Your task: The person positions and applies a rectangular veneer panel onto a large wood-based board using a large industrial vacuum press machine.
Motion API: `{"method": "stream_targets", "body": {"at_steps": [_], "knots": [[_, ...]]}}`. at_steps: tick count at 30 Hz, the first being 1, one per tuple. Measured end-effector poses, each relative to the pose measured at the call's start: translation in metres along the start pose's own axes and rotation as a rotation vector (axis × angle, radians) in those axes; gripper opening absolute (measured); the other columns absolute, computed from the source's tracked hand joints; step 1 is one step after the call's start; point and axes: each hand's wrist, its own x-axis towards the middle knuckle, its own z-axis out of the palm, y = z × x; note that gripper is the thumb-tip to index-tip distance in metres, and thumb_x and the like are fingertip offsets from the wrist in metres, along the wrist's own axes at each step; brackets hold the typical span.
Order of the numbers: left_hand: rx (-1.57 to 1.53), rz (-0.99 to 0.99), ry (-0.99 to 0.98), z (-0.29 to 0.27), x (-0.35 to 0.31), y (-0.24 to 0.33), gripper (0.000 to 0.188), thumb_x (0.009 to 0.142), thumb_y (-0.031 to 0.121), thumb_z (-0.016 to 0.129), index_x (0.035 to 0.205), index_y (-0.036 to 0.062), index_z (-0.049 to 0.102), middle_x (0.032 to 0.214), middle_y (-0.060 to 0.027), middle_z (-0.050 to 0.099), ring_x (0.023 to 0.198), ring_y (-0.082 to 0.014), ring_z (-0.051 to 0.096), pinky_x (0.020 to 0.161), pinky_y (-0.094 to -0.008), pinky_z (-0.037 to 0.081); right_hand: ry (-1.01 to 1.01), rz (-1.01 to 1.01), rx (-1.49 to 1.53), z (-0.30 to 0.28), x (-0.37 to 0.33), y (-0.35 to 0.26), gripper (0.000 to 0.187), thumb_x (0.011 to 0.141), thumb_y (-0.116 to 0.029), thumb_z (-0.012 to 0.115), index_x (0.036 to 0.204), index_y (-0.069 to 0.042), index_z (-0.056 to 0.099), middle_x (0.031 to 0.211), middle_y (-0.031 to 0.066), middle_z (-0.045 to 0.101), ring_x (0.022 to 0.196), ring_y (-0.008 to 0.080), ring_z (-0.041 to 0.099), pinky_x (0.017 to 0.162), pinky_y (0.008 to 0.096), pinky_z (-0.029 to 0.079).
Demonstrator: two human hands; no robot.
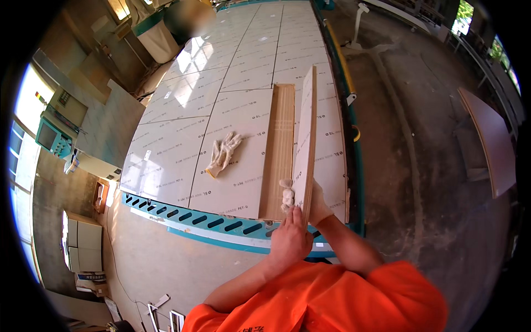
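Note:
A long narrow board [305, 138] stands tilted up on its edge, with a white printed face and a brown edge. My right hand [319, 205], in a white glove, grips it from the right near its close end. Pale gloved fingertips show on the board's left side. My bare left hand [291, 240] is closed at the board's near end, fingers against its white face; the thumb is hard to see. Directly left of the board lies a brown wood-grain strip [278, 149]. An off-white glove [224, 154] rests loose on the white printed panel [235, 113] farther left.
Several white panels cover the large machine table, whose slotted teal front edge [221, 226] is close to me. A control cabinet with a screen [51, 135] stands at the left. To the right, a panel [487, 144] stands over the concrete floor. Cartons [83, 243] are at lower left.

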Motion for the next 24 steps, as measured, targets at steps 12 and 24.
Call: {"method": "stream_targets", "body": {"at_steps": [12, 24], "knots": [[0.303, 0.111, -0.055, 0.027, -0.024, 0.008, 0.059, 0.081, 0.029, 0.074, 0.135, 0.0091, 0.060, 0.154, -0.0278, 0.037, 0.143, -0.0547, 0.034, 0.103, -0.0716, 0.035, -0.559, 0.086, 0.311, -0.001, 0.023, 0.007, 0.069, 0.105, -0.052, 0.044, 0.156, -0.004, 0.041, 0.098, 0.0077, 0.062, 0.093, 0.0188, 0.061, 0.096, 0.0392, 0.048], [0.240, 0.135, -0.039, 0.040, -0.015, 0.006, 0.054, 0.068, 0.027, 0.078, 0.118, 0.0104, 0.064, 0.139, -0.0207, 0.047, 0.133, -0.0403, 0.045, 0.090, -0.0542, 0.042, 0.437, 0.534, -0.456, 0.004, -0.099, 0.038, 0.040, 0.102, -0.029, 0.056, 0.130, 0.000, 0.059, 0.107, 0.0108, 0.067, 0.097, 0.0206, 0.068, 0.088, 0.0330, 0.055]]}}
